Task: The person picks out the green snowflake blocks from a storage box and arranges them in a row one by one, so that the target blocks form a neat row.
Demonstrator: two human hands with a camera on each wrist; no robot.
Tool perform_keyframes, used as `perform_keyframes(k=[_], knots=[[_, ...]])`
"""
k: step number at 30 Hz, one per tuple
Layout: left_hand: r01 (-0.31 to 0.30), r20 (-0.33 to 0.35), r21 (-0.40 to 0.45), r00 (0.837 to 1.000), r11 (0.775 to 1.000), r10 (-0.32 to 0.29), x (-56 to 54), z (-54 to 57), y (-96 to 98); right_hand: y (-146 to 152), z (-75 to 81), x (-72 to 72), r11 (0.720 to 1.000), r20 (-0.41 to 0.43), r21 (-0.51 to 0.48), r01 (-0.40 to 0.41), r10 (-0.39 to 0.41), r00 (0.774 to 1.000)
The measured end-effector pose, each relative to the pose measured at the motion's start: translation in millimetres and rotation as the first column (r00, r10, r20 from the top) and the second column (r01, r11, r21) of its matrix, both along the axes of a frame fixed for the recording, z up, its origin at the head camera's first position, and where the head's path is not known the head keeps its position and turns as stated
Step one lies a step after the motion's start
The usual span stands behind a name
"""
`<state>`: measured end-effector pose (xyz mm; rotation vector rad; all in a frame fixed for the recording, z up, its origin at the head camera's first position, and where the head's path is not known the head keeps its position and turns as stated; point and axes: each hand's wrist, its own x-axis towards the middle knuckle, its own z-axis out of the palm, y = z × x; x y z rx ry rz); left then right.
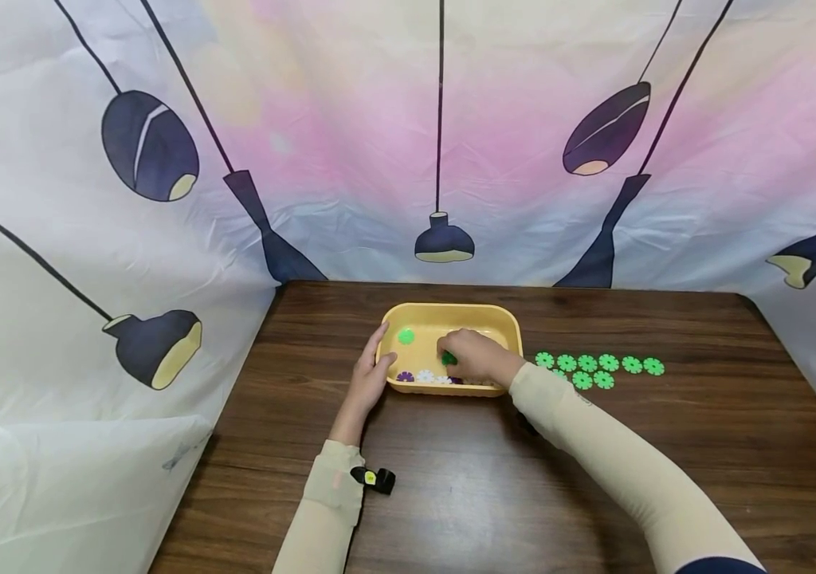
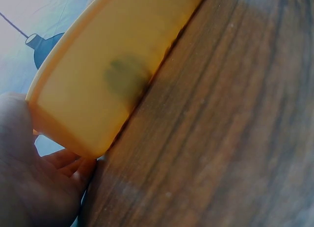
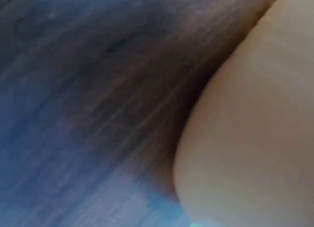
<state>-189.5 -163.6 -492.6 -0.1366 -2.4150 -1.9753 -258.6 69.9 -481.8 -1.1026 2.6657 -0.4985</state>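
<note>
A yellow plastic tray (image 1: pixel 451 311) stands on the table. My left hand (image 1: pixel 368 372) grips its left end, the thumb over the rim; in the left wrist view the fingers of that hand (image 2: pixel 39 178) lie around the tray's corner. My right hand (image 1: pixel 478 356) reaches inside with curled fingers, pinching a dark green notched plastic disc (image 1: pixel 449 359) partly hidden by the fingers. Another green disc (image 1: pixel 406 336) lies at the tray's left. Along the near wall are a purple disc (image 1: pixel 406 376) and white discs (image 1: pixel 425 375). The right wrist view is blurred and shows no fingers.
Right of the tray, several bright green discs (image 1: pixel 609 363) lie flat in two rows on the wooden table (image 1: pixel 451 486), some partly behind the right forearm. A printed cloth (image 1: pixel 365 143) hangs behind the table and along its left side.
</note>
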Motion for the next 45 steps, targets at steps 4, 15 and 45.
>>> perform_keyframes(k=[4,15,45], knots=[[0.004,-0.001,-0.003,1.000,1.000,-0.004,-1.2,-1.0,0.4,3.0,-4.4,-0.7,1.000,-0.032,-0.012,-0.025,0.025,0.999],[-0.005,-0.031,-0.009,1.000,1.000,0.005,-21.7,-39.1,-6.7,21.9,-5.4,0.8,0.991,-0.063,-0.126,-0.051,0.043,0.997],[-0.013,-0.050,-0.023,0.999,1.000,0.012,-19.2,-38.9,-6.9,54.4,31.5,10.9,0.991,-0.151,-0.076,-0.114,0.102,0.983]])
